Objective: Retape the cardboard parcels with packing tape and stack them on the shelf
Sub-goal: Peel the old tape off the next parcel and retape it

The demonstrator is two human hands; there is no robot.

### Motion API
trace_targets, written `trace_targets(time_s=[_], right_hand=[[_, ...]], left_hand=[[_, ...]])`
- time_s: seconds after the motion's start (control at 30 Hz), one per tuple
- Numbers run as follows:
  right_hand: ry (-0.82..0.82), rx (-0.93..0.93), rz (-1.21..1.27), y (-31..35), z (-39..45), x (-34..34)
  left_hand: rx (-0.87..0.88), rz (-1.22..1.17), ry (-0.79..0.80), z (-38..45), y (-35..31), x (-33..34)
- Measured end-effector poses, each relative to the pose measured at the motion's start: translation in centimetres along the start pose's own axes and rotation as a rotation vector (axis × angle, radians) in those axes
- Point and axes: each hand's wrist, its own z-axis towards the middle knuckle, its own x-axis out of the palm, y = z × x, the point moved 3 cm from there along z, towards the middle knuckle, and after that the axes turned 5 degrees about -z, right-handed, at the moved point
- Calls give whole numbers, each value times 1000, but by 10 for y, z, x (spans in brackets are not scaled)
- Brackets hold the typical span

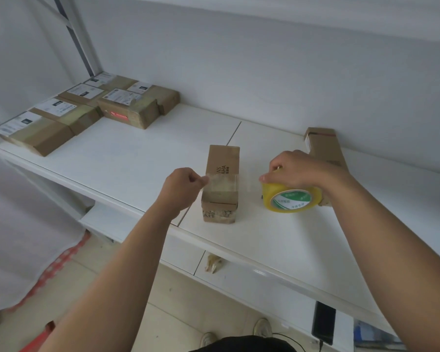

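**Tape stretched across a parcel on the shelf**

While the left hand (182, 182) pinches the free end of a clear strip (222, 179) between curled fingers, the right hand (296, 171) grips the top of the yellow tape roll (291, 199), its fingers curled over the rim. The strip runs from the roll leftward across the top of a small brown parcel (222, 184) that lies between the two hands on the white shelf (137, 158), near its front edge. The roll stands on its edge on the shelf just right of that parcel, its green-and-white core label facing the camera.

Behind the right hand a second parcel (323, 146) lies on the shelf, partly hidden by the wrist. At the far left end of the shelf a group of parcels (87, 110) with white labels sits packed side by side, one of them resting on top of the others. A black phone (324, 322) lies at the shelf's near right edge. Below, two pale shoes (262, 327) stand on a tiled floor.
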Motion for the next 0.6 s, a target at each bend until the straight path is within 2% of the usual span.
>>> trace_targets(time_s=[0.6], right_hand=[[23, 52, -43, -4, 4, 16]], left_hand=[[-11, 277, 115, 0, -1, 9]])
